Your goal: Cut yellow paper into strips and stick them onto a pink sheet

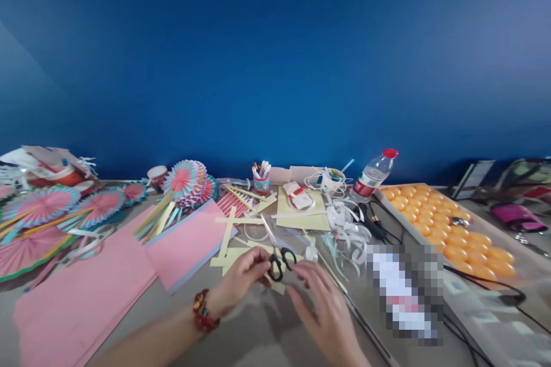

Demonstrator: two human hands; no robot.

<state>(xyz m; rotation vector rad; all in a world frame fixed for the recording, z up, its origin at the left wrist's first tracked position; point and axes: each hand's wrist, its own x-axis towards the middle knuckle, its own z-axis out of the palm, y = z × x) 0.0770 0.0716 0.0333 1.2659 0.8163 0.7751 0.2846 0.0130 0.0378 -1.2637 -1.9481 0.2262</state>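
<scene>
My forearms and hands lie nearest the lens, reaching over the grey bench. My left hand has its fingers closed at a black handle loop of the scissors; my right hand is beside the other loop, fingers apart, contact hard to tell. The scissors sit between both hands, blades pointing away over cut paper strips.

Risks, approx. in order: a loose L grip could let the scissors swing, nicking a finger or scoring the yellow sheet. White ribbon curls close to R; a sleeve or knuckle might snag it and drag the cables along. The bottle, red cap on, stands by that tangle; a tug could tip it, poss. wetting paper if the cap leaks.

Containers, L to R: a red bowl w/ white paper pieces; a blue-and-red cup of pens or similar, tops too small to ID; a white cup w/ a pale blue strip and looped cord about it; a shallow tray w/ rows of round orange pieces, a small shiny item on top, unident.
</scene>
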